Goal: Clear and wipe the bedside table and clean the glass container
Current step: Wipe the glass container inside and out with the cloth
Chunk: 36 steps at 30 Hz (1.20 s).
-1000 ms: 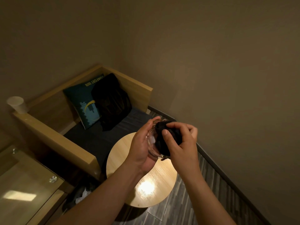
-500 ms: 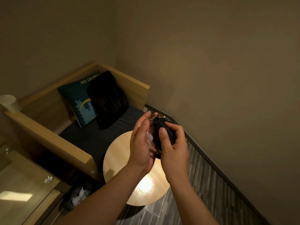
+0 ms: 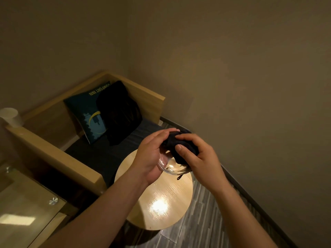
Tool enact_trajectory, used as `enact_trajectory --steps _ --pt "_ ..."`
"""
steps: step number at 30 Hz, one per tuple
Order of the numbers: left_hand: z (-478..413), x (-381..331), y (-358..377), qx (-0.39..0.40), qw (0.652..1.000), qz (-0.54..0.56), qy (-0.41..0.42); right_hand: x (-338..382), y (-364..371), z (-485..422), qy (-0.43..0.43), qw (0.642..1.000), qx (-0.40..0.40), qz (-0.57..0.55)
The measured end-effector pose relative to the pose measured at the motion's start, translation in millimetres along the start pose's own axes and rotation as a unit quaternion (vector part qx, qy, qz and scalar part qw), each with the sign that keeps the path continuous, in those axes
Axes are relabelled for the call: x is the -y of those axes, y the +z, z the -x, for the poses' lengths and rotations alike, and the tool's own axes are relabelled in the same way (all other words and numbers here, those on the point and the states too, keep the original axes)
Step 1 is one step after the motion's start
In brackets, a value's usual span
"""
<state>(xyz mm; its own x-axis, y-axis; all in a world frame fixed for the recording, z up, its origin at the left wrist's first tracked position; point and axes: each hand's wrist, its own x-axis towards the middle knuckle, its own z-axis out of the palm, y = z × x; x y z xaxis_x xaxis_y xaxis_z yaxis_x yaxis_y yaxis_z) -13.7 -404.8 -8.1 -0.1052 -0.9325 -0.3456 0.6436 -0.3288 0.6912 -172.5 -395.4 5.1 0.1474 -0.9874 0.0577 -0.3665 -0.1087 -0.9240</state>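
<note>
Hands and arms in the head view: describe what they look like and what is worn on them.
Both forearms are bare from the bottom edge of the picture up to the wrists; no sleeves show. The left hand and right hand wear no gloves, and no watch, bracelet or ring can be seen. The fingernails are short and plain. The dim warm light hides finer detail.

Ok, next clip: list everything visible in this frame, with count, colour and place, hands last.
Clear glass container: one, transparent, held above the table.
Dark wiping cloth: one, black, pressed into the container.
Round wooden bedside table: one, light wood, under the hands.
Wooden-framed bench: one, light wood, dark seat pad, left of the table.
Printed cushion: one, teal with yellow lettering, on the bench.
Black bundle: one, leaning on the cushion; item unclear.
Paper cup: one, white, on the bench arm.
Glass-topped surface: one, bottom left.
Left hand: cradles the container.
Right hand: grips the cloth.
</note>
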Motion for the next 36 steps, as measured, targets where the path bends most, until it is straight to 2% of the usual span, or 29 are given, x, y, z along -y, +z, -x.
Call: enact_trajectory --steps 5,8,11,13,15,17,18,20,21,23,26,28,31,34,36 --pt "5 11 7 -0.064 0.996 -0.002 0.069 -1 23 16 0.027 0.991 -0.117 -0.065" --pt "8 19 15 -0.100 0.988 -0.017 0.117 0 43 26 0.064 0.968 -0.202 -0.137" --pt "16 33 22 -0.144 0.957 -0.116 0.222 0 65 33 0.095 0.939 -0.274 -0.184" --pt "20 43 19 -0.151 0.940 -0.160 0.260 -2 70 35 0.107 0.931 -0.285 -0.200" --pt "16 37 12 -0.100 0.969 -0.095 0.203 -5 65 33 0.110 0.938 -0.261 -0.199" --pt "7 18 4 -0.024 0.996 0.006 0.083 -7 51 29 0.090 0.959 -0.212 -0.166" --pt "3 6 -1 0.006 0.999 0.025 0.019 -8 42 26 0.068 0.972 -0.176 -0.140" --pt "-1 -14 -8 0.060 0.995 -0.006 -0.078 -7 23 19 0.020 0.994 -0.080 -0.071" --pt "-1 -20 -9 0.084 0.991 -0.032 -0.096 -5 14 15 0.005 0.999 -0.032 -0.033" --pt "-1 -25 -9 0.092 0.991 -0.055 -0.081 -1 1 8 -0.007 0.999 0.030 0.010" --pt "0 -20 -3 0.042 0.998 -0.048 -0.023 3 -2 0 -0.006 0.999 0.038 0.010" --pt "1 -14 2 -0.016 0.999 -0.048 0.006 2 7 1 -0.001 1.000 -0.002 -0.007" --pt "3 -2 4 -0.091 0.994 -0.044 0.040 -4 31 10 0.024 0.992 -0.106 -0.066" --pt "6 9 8 -0.123 0.986 -0.056 0.095 -6 56 22 0.061 0.962 -0.207 -0.168" --pt "11 20 11 -0.145 0.971 -0.100 0.161 -7 72 27 0.093 0.938 -0.266 -0.200"
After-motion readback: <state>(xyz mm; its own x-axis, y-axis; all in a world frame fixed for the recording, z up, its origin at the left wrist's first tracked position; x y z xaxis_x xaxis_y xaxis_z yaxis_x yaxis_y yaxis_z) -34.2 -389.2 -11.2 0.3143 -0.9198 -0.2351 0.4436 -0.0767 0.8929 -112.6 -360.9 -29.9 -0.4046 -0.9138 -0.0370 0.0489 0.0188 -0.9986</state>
